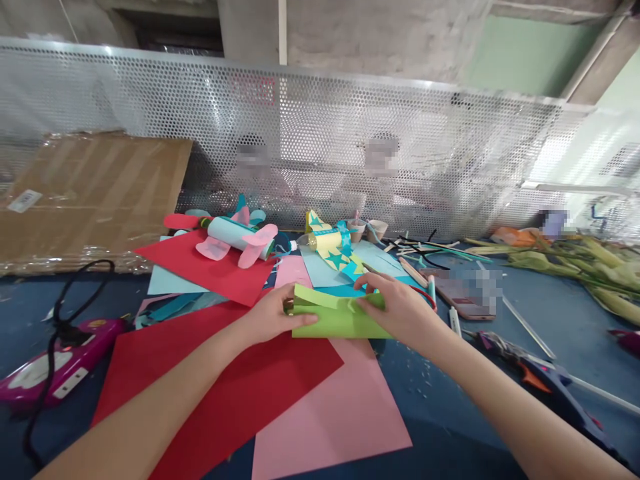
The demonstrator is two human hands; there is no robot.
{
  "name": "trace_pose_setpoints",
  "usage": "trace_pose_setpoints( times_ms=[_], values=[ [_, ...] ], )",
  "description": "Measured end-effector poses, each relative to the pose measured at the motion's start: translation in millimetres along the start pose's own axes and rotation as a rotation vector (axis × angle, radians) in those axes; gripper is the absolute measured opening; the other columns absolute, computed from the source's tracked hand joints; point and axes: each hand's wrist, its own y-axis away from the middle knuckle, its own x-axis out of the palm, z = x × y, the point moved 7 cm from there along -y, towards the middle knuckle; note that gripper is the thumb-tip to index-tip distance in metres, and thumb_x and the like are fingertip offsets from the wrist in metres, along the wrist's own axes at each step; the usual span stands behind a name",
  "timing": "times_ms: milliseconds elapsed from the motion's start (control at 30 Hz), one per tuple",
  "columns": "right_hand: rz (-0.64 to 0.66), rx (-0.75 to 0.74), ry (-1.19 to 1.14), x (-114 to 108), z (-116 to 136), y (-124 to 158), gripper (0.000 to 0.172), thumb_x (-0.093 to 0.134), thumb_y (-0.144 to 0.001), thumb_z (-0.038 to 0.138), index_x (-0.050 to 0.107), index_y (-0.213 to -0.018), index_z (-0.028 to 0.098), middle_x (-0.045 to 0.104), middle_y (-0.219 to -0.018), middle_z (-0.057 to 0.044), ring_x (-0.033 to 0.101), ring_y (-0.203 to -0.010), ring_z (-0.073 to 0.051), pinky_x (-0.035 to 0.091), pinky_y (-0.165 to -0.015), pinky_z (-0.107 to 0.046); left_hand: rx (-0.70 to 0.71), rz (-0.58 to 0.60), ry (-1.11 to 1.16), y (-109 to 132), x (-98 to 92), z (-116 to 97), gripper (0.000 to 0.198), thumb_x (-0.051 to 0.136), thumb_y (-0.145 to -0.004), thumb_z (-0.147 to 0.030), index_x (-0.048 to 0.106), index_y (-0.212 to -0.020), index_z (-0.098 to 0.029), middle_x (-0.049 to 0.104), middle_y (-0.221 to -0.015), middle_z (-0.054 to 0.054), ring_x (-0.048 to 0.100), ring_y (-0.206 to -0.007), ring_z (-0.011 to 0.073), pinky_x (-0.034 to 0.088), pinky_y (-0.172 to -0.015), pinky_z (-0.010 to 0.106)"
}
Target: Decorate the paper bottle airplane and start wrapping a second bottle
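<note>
A sheet of lime green paper (340, 321), curled over along its top, is held up between both hands over the table. My left hand (273, 315) pinches its left end, the thumb on the front face and the fingers behind. At the right end, my right hand (393, 303) grips the paper with thumb and fingers bent round it. Red paper (225, 393) and pink paper (340, 413) lie flat below. Behind the green paper are a bottle craft with pink paper pieces (233, 237) and a yellow one with blue stars (327, 240).
A magenta power strip (65, 367) with a black cable is at left. At right lie a phone (463, 297), a glue gun (545, 380), sticks and husk-like leaves (595, 267). Cardboard (95, 200) leans on a perforated metal screen (320, 140); two people are behind it.
</note>
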Motion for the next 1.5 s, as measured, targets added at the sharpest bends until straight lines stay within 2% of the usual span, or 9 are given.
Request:
trace_pose_setpoints(
  times_ms=[167, 367, 600, 767, 1000, 1167, 1267, 1400, 1500],
  values=[
    [-0.107, -0.189, 0.119, 0, 16, 10, 0.021, 0.049, -0.09, 0.017, 0.064, -0.102, 0.026, 0.064, -0.102, -0.008, 0.059, -0.093, -0.026, 0.046, -0.078, -0.039, 0.125, 0.002, -0.037, -2, -1.3, -7, 0.034, 0.076, -0.069, -0.028, 0.068, -0.102, -0.022, 0.064, -0.114, 0.007, 0.063, -0.104, 0.0228, 0.05, -0.089, 0.035],
    [-0.164, -0.34, 0.28, 6, 35, 17, 0.026, 0.047, -0.093, 0.013, 0.068, -0.098, 0.027, 0.068, -0.102, -0.007, 0.055, -0.097, -0.026, 0.039, -0.088, -0.045, 0.154, 0.003, -0.071, -2, -1.4, -8, 0.03, 0.074, -0.072, -0.029, 0.069, -0.101, -0.023, 0.065, -0.111, 0.005, 0.062, -0.103, 0.0213, 0.05, -0.09, 0.035],
    [-0.262, -0.348, 0.248, 2, 38, 20, 0.016, 0.055, -0.093, 0.027, 0.07, -0.089, 0.028, 0.072, -0.091, -0.003, 0.055, -0.104, -0.026, 0.023, -0.11, -0.056, 0.145, -0.007, -0.099, -1, -1.8, -9, 0.033, 0.074, -0.073, -0.033, 0.07, -0.104, -0.023, 0.065, -0.113, 0.006, 0.061, -0.106, 0.0223, 0.05, -0.09, 0.034],
    [-0.34, -0.325, 0.271, -3, 39, 20, 0.016, 0.062, -0.089, 0.038, 0.072, -0.08, 0.029, 0.073, -0.096, -0.002, 0.053, -0.112, -0.029, 0.016, -0.112, -0.061, 0.116, -0.004, -0.135, -1, -1.8, -11, 0.034, 0.072, -0.075, -0.036, 0.069, -0.106, -0.023, 0.065, -0.11, 0.006, 0.061, -0.103, 0.0222, 0.05, -0.088, 0.033],
    [-0.346, -0.303, 0.212, -4, 41, 20, 0.012, 0.061, -0.089, 0.032, 0.071, -0.082, 0.03, 0.074, -0.1, -0.001, 0.051, -0.118, -0.03, 0.012, -0.114, -0.063, 0.064, -0.03, -0.069, 1, -0.6, -6, 0.043, 0.072, -0.073, -0.039, 0.062, -0.113, -0.024, 0.063, -0.118, 0.005, 0.061, -0.105, 0.0227, 0.051, -0.088, 0.035],
    [-0.237, -0.361, 0.088, 6, 39, 20, 0.021, 0.049, -0.095, 0.02, 0.068, -0.097, 0.029, 0.074, -0.103, 0.0, 0.056, -0.116, -0.025, 0.019, -0.115, -0.057, 0.069, -0.024, -0.068, 2, 0.5, -8, 0.034, 0.071, -0.073, -0.038, 0.055, -0.098, -0.022, 0.061, -0.098, 0.001, 0.06, -0.087, 0.0171, 0.049, -0.077, 0.03],
    [-0.215, -0.379, 0.044, 7, 38, 18, 0.023, 0.049, -0.095, 0.019, 0.07, -0.1, 0.027, 0.074, -0.106, -0.002, 0.059, -0.114, -0.026, 0.027, -0.113, -0.056, 0.051, -0.008, -0.03, 3, 2.3, -8, 0.032, 0.071, -0.074, -0.04, 0.051, -0.091, -0.022, 0.057, -0.085, -0.002, 0.057, -0.08, 0.0157, 0.047, -0.071, 0.028],
    [-0.14, -0.43, -0.044, 11, 42, 16, 0.027, 0.048, -0.096, 0.022, 0.071, -0.109, 0.026, 0.072, -0.11, -0.007, 0.063, -0.105, -0.025, 0.05, -0.096, -0.047, 0.08, -0.002, 0.007, 3, 3.7, -9, 0.034, 0.073, -0.073, -0.04, 0.051, -0.091, -0.021, 0.06, -0.096, 0.001, 0.058, -0.086, 0.0174, 0.046, -0.075, 0.029],
    [-0.101, -0.472, -0.09, 15, 46, 17, 0.032, 0.044, -0.097, 0.019, 0.069, -0.117, 0.023, 0.071, -0.115, -0.009, 0.064, -0.106, -0.025, 0.055, -0.091, -0.042, 0.114, -0.012, 0.006, 2, 3.0, -9, 0.034, 0.074, -0.072, -0.037, 0.051, -0.09, -0.02, 0.061, -0.104, 0.005, 0.059, -0.092, 0.0188, 0.045, -0.079, 0.031]
  ],
)
